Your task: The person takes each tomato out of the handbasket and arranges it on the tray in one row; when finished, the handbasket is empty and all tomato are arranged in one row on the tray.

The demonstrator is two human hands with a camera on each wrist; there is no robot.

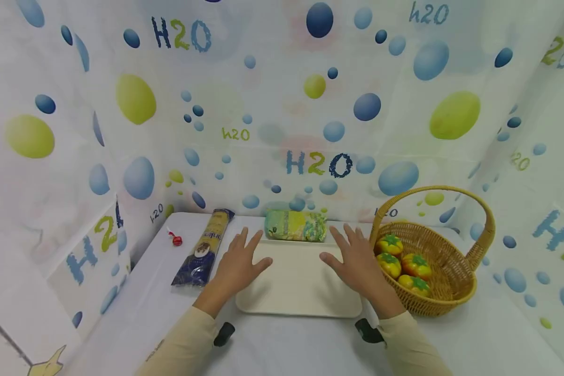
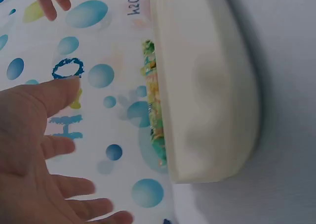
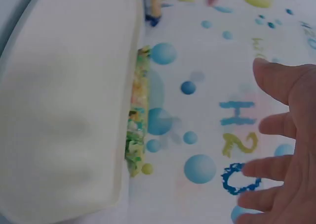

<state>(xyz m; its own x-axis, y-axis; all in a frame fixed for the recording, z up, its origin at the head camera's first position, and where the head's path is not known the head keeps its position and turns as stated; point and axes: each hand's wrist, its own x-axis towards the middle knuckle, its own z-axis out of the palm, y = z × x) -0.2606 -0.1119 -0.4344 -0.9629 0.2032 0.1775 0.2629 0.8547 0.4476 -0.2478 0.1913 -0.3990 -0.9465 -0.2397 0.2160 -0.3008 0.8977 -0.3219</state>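
Both hands hover over the cream tray (image 1: 298,282), fingers spread, holding nothing. My left hand (image 1: 241,263) is above the tray's left side, and my right hand (image 1: 357,261) is above its right side. Behind the tray lies a green and yellow packet (image 1: 296,225). Left of the left hand is a long blue and gold packet (image 1: 204,250), lying at a slant. A wicker basket (image 1: 451,282) with a tall handle stands just right of the right hand. Inside it are several yellow-orange fruits with green tops (image 1: 415,266), resembling persimmons or tomatoes.
A small red wrapped lollipop (image 1: 177,241) lies on the white table (image 1: 282,344) at the far left. Printed white sheets (image 1: 263,104) with bubbles and H2O lettering rise behind the table and at both sides.
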